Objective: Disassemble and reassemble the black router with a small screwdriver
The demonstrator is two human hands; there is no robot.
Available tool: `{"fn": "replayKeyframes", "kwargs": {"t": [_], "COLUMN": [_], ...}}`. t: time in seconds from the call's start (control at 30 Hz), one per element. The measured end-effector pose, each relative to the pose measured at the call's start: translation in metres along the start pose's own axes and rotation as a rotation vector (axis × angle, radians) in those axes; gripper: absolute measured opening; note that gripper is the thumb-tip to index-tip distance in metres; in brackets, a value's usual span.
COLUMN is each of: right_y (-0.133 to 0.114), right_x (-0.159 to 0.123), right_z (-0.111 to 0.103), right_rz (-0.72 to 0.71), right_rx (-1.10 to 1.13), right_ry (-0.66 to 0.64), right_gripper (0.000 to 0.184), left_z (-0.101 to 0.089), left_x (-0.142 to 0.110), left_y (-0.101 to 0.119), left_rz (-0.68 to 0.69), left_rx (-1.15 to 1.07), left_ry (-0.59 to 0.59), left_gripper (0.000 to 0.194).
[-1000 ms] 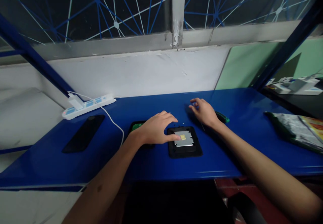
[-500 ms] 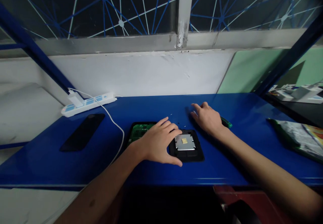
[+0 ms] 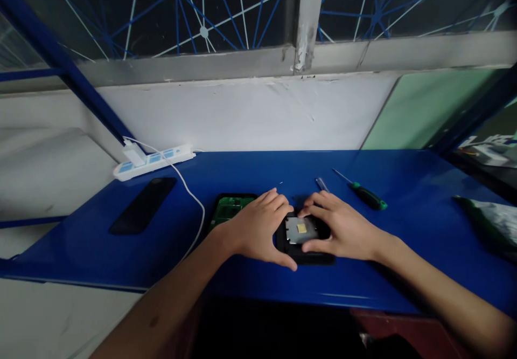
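A black plastic housing (image 3: 313,257) lies on the blue table, a silver metal plate (image 3: 294,235) set in it. On the plate's middle sits a small yellowish square pad (image 3: 301,228). My right hand (image 3: 343,227) spans the plate's right part, thumb at its near edge and fingertips at its far edge. My left hand (image 3: 260,227) is open over the housing's left side, thumb spread from the fingers; whether it touches the housing I cannot tell. Partly behind my left hand is another black case with a green circuit board (image 3: 229,208).
A green-and-black screwdriver (image 3: 367,195) lies behind my right hand, with a small clear piece (image 3: 322,184) beside it. To the left are a black phone (image 3: 143,206), a white cable (image 3: 189,186) and a power strip (image 3: 157,161). A silvery bag (image 3: 495,221) lies at far right.
My right hand has come back from beside the screwdriver to the metal plate, uncovering the screwdriver and clear piece. My left hand keeps its place by the housing. The view has shifted slightly.
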State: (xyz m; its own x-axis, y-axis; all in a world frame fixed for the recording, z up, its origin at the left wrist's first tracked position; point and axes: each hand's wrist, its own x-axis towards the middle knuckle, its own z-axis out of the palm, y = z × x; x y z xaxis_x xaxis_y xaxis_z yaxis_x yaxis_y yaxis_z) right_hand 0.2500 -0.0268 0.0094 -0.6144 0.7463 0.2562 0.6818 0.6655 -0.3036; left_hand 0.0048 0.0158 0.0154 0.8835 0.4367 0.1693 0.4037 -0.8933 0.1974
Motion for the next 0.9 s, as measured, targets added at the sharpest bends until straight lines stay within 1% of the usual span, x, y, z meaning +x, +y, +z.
{"fn": "replayKeyframes", "kwargs": {"t": [0.13,0.27,0.5,0.67,0.77,0.9], "right_y": [-0.0013,-0.0014,-0.0005,0.0029,0.0051,0.0042], "right_x": [-0.0009,-0.0017,-0.0014,-0.0028,-0.0037,-0.0031], "right_z": [-0.0016,-0.0012,0.0,-0.0023,-0.0029,-0.003], "right_rz": [0.037,0.054,0.027,0.007,-0.012,-0.028], "right_rx": [0.032,0.059,0.09,0.045,0.007,-0.013], "right_ry": [-0.048,-0.057,0.019,0.089,0.133,0.202], "right_gripper": [0.062,0.05,0.048,0.049,0.048,0.049], "left_z": [-0.0013,-0.0008,0.0015,-0.0018,-0.0041,-0.0055], "left_x": [0.0003,-0.0003,-0.0008,0.0,0.0006,0.0023], "left_y": [-0.0004,-0.0015,-0.0021,-0.0002,0.0,-0.0003], "left_rz": [-0.018,-0.011,-0.021,-0.031,-0.035,-0.019], "left_rx": [-0.024,-0.037,-0.069,-0.054,-0.039,-0.019], "left_ry": [-0.02,-0.021,-0.004,0.003,0.038,0.082], "left_gripper": [0.094,0.092,0.093,0.095,0.089,0.073]}}
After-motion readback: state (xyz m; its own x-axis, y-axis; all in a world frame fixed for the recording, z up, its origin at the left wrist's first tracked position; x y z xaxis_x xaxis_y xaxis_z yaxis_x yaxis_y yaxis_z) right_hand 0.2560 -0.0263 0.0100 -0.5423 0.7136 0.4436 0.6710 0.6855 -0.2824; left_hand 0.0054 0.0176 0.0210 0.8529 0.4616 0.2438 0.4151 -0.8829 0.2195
